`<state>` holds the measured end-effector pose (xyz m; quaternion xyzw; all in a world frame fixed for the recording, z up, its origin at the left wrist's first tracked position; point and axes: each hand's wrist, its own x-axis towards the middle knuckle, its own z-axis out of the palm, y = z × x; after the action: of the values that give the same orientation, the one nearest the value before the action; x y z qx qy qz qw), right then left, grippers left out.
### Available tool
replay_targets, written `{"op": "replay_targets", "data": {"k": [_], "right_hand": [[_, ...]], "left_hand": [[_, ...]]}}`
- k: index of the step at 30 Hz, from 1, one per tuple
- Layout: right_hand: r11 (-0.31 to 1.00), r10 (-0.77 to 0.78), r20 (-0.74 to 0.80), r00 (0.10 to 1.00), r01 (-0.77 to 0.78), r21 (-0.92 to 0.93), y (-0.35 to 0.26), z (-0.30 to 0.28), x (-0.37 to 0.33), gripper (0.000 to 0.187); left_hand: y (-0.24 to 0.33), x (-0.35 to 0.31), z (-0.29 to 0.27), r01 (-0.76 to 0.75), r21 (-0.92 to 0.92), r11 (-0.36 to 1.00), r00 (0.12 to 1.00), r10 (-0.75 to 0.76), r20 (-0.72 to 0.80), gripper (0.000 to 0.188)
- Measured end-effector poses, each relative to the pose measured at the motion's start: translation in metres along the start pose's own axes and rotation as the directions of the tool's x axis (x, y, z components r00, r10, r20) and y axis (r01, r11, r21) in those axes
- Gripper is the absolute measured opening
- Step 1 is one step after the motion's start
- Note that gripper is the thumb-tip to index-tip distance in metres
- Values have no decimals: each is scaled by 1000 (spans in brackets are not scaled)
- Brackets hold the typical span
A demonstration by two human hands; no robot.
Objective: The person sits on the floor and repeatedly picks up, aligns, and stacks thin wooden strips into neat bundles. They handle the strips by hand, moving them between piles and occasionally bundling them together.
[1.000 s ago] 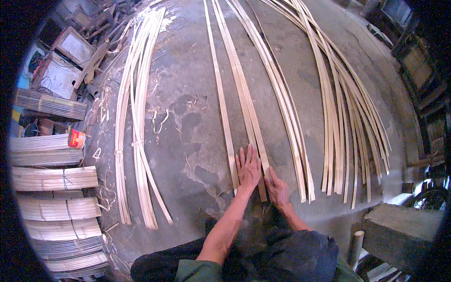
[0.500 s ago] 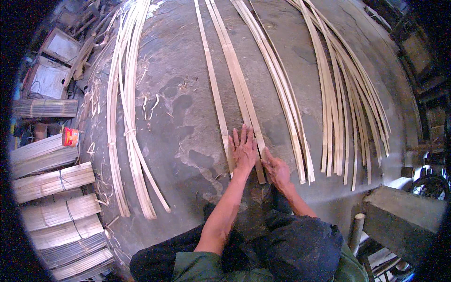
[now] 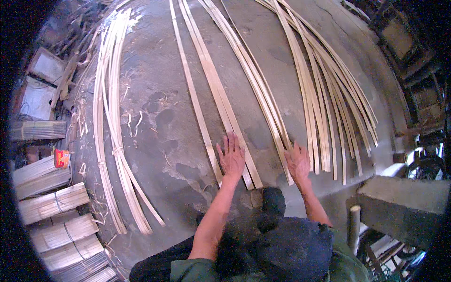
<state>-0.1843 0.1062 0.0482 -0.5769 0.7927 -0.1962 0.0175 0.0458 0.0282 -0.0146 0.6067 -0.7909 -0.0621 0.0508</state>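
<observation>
Long, pale bamboo strips lie in groups on the concrete floor. My left hand [image 3: 232, 157] rests with fingers spread, palm down, across the near end of the middle pair of bamboo strips [image 3: 217, 87]. A single bamboo strip [image 3: 193, 94] runs just left of that pair. My right hand [image 3: 298, 163] lies over the near end of the narrow bundle of bamboo strips [image 3: 256, 75] to the right, its fingers apart and touching the strips. What is under its palm is hidden.
Tied bamboo strips [image 3: 120, 131] lie to the left, and a fan of loose strips [image 3: 324, 94] to the right. Stacked bundles of cut slats [image 3: 54, 202] stand at the far left, with a red container [image 3: 61, 159] on one. A concrete block [image 3: 399, 207] is at the lower right.
My right hand has left the middle pair and moved right onto the narrow bundle. My left hand stays on the middle pair. The whole view has shifted slightly.
</observation>
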Motion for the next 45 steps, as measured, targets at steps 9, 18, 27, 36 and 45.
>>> {"op": "replay_targets", "data": {"k": [9,18,27,36,45], "right_hand": [[923,277,225,934,-324,207,40,6,-9,23],[860,100,54,994,-114,498,-47,-28,-21,30],[683,100,313,944,-294,669,-67,50,-16,42],[733,58,304,951,-247,634,-68,76,-21,41],[722,45,351,935,-273,635,-82,56,-24,41]], "left_hand": [[6,0,-2,-50,-75,996,999,51,10,55],[-2,-4,6,-28,-114,993,999,23,-46,54],[10,-2,-1,-43,-124,991,998,37,-47,55],[7,0,-1,-44,-151,988,998,38,-41,55],[5,-2,-4,-35,-155,987,999,32,-28,57]]}}
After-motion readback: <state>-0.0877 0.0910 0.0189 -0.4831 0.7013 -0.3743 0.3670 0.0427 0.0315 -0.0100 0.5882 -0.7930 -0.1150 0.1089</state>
